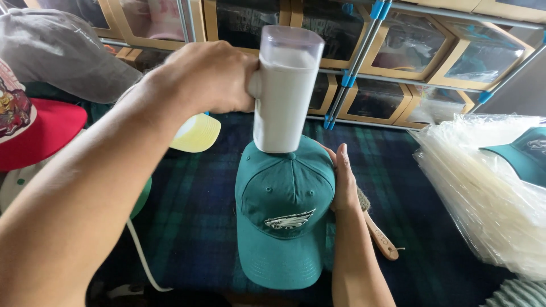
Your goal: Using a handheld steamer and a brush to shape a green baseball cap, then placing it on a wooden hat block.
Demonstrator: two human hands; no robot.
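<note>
While the green cap point(284, 219) sits brim toward the viewer at the middle of the desk point(193, 222), which is covered in dark plaid cloth, the white handheld steamer point(283, 91) is pressed nozzle-down onto the top of its crown, probably so the heat meets the fabric squarely. The left hand point(207, 79) is wrapped tight around the steamer's handle, holding it upright from above. The right hand point(343, 182) lies flat and open against the cap's right side, fingers together, apparently bracing the crown so it does not slide or cave under the push. Just beside that hand lies a wooden-handled brush point(380, 233). A white cord point(142, 256) trails off to the left. To the right is a stack of clear plastic bags point(483, 199) with another green cap point(526, 153) on it; a red-brimmed cap point(34, 131) and a grey cap point(57, 51) lie at far left
</note>
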